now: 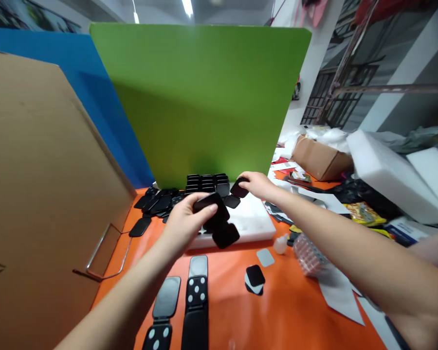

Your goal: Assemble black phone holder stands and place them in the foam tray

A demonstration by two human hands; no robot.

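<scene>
My left hand (190,216) is closed on black folding compacts (224,235), thumb on top; one hinged square panel hangs below, and how many it holds I cannot tell. Farther right, my right hand (257,184) pinches another black folding compact (240,187) by its upper panel, its lower panel over the white foam block (253,221). Rows of black compacts (206,182) stand on that block, just beyond my hands. Near me on the orange table lie opened compacts, one with a shiny grey panel (167,296) and one with a white-dotted panel (196,290).
A loose pile of black compacts (160,201) lies to the left, beside a large cardboard box (40,184) and a bent wire stand (105,250). Small square pieces (255,276), a clear plastic tray (309,255) and papers are at right. A green board (204,97) rises behind.
</scene>
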